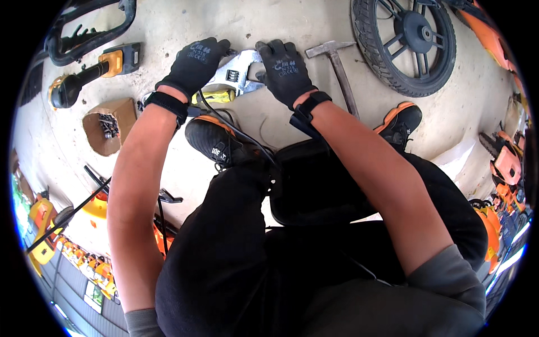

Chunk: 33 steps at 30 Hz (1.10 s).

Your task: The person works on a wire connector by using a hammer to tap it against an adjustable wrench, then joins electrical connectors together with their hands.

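My left hand (197, 63), in a black glove, is closed at the far side of the work area. Its fingertips meet at a small dark piece that I cannot make out. My right hand (285, 72), gloved the same way, has its thumb and fingers around the jaw end of a silver adjustable wrench (240, 68). The wrench lies between both hands, its far end partly hidden. Beside it, near my left wrist, is a yellow-handled tool (219, 96). A hammer (338, 70) with a worn handle rests on the floor right of my right hand.
A spoked wheel with tyre (418, 33) lies at the far right. To the left are a yellow-and-black cordless tool (92, 73), a cardboard box (124, 112) of small metal parts and a black tubular frame (92, 33). A black cable (238, 133) runs past my left shoe (210, 140).
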Available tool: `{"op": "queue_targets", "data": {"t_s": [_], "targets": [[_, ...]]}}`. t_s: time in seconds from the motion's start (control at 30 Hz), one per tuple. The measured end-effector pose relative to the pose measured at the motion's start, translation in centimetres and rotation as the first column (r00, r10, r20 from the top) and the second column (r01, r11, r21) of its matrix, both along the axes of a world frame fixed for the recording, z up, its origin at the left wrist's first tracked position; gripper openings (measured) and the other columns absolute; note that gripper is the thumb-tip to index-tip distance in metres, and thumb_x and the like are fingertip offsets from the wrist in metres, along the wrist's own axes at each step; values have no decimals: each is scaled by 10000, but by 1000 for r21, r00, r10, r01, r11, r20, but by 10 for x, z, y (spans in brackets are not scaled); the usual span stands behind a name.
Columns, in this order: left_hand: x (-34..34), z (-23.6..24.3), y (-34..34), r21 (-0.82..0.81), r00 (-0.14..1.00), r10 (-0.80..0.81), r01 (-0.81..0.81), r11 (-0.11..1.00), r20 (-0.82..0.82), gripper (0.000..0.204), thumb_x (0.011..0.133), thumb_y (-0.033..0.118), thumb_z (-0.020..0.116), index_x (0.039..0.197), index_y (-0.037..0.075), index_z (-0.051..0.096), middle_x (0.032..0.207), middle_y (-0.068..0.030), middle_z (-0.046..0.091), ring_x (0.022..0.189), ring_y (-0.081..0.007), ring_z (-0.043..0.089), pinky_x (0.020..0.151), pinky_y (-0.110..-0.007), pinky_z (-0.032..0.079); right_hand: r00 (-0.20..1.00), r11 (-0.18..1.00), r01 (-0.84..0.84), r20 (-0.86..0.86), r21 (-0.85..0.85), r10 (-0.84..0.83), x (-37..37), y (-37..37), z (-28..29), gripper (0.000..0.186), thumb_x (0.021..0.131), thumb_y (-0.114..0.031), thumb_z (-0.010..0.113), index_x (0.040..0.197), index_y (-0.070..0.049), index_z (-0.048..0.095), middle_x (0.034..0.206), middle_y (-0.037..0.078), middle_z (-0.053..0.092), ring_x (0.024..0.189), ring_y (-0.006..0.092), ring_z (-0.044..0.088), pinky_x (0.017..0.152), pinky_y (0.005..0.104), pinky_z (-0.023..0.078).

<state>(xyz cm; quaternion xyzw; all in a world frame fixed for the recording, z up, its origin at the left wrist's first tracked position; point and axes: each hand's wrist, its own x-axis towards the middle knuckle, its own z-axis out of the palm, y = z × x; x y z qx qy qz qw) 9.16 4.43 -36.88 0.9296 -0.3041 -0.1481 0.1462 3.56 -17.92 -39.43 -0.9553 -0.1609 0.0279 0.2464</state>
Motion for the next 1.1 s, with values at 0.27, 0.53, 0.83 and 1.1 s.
{"op": "queue_targets", "data": {"t_s": [0.27, 0.53, 0.83, 1.1], "targets": [[-19, -14, -1, -214, 983, 172, -183, 959, -71, 301, 843, 65, 587, 1140, 92, 627, 928, -162, 673, 871, -358, 647, 768, -430, 516, 920, 928, -374, 120, -11, 372, 42, -10, -30, 309, 814, -102, 609, 1122, -104, 604, 1052, 73, 595, 979, 278, 571, 846, 379, 513], [-28, -21, -2, -211, 931, 329, -357, 910, -155, 294, 848, 61, 582, 1138, 95, 616, 902, -191, 681, 850, -386, 651, 734, -446, 516, 799, 813, -536, 174, -227, 575, 87, -17, -25, 382, 816, -107, 601, 1197, -125, 586, 1107, 56, 588, 994, 255, 574, 851, 357, 518], [-15, -20, 13, -198, 922, 386, -383, 902, -26, 286, 841, 74, 560, 1120, 103, 616, 861, -181, 682, 802, -386, 650, 709, -467, 513, 892, 867, -374, 128, -330, 434, 123, -1, 1, 248, 820, -167, 552, 1032, -171, 681, 1030, 80, 627, 969, 300, 582, 768, 457, 497], [-30, 64, 55, -299, 761, 639, -639, 708, -112, 312, 916, 21, 539, 1223, 45, 590, 910, -90, 697, 762, -161, 698, 650, -287, 555, 866, 858, -493, 15, -147, 500, -21, 49, 18, 140, 854, -177, 553, 938, -127, 654, 876, 72, 645, 811, 243, 640, 651, 375, 536]]}}
